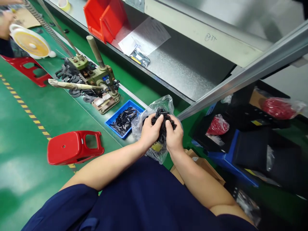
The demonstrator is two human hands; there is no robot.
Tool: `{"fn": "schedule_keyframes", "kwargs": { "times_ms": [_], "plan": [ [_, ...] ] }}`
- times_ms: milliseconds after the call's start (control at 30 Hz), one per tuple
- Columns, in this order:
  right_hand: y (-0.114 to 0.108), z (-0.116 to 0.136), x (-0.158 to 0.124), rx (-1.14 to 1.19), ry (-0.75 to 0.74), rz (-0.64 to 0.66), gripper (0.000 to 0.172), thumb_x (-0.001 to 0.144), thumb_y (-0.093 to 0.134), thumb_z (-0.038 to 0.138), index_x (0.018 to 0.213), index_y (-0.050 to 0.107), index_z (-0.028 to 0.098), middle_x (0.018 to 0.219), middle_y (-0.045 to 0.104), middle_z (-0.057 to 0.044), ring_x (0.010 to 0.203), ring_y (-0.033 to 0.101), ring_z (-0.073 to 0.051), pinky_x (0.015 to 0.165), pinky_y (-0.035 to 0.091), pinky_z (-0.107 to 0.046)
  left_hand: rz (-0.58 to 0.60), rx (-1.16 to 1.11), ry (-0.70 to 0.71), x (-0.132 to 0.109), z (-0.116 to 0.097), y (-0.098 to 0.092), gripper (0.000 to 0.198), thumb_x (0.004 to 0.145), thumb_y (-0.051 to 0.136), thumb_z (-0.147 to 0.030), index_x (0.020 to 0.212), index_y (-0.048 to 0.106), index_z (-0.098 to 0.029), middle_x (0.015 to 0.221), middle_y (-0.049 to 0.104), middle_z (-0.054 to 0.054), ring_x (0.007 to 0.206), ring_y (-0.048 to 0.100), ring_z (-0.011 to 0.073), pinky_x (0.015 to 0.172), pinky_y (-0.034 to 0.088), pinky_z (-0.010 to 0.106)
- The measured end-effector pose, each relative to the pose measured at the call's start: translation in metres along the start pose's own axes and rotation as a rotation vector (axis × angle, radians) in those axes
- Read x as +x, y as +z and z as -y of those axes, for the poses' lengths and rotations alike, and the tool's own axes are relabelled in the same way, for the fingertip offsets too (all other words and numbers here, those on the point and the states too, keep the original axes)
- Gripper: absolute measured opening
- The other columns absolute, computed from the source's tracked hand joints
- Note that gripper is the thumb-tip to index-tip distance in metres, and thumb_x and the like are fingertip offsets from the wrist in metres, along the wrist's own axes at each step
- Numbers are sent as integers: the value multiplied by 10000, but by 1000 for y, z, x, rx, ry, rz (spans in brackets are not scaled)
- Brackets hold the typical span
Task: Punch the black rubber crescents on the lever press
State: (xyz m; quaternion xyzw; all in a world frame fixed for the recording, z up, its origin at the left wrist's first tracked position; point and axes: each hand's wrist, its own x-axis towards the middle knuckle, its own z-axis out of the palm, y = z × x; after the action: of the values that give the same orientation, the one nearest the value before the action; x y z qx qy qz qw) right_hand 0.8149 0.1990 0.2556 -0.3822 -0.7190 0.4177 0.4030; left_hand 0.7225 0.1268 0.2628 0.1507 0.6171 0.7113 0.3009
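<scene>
Between my left hand point(152, 130) and my right hand point(174, 133) is a heap of small black plastic parts point(162, 123). Both hands are cupped round the heap from either side, thumbs on top. They are over a clear plastic bag point(166, 102), which spreads out around and beneath them; something yellow shows through it below. Just left of the bag, a blue tray point(108, 123) contains many similar black parts. My fingertips are hidden under the heap.
A green hand press point(106, 77) stands left of the tray, dark flat pieces point(69, 75) behind it. A red stool point(64, 147) is on the floor. A metal shelf point(173, 70) holds a red bin point(113, 21). Blue crates point(231, 158) lie right. Another person's hand point(6, 24) is far left.
</scene>
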Motion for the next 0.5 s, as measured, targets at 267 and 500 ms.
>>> {"fn": "schedule_keyframes", "kwargs": {
  "times_ms": [267, 500],
  "plan": [
    [14, 18, -8, 11, -63, 76, 366, 998, 623, 500, 1292, 721, 305, 1407, 710, -59, 1365, 643, -247, 1281, 468, -542, -35, -48, 66, -8, -15, -24, 431, 957, 736, -613, 1172, 777, -241, 1207, 792, 82, 1194, 719, 275, 1080, 567, 413],
    [57, 27, 20, 31, -89, 140, 354, 993, 624, 487, 1262, 722, 279, 1375, 721, -70, 1322, 659, -229, 1260, 492, -509, -110, -151, 47, 24, -27, -43, 425, 934, 769, -600, 1131, 768, -224, 1178, 802, 76, 1133, 730, 254, 1049, 563, 386]
  ]
}}
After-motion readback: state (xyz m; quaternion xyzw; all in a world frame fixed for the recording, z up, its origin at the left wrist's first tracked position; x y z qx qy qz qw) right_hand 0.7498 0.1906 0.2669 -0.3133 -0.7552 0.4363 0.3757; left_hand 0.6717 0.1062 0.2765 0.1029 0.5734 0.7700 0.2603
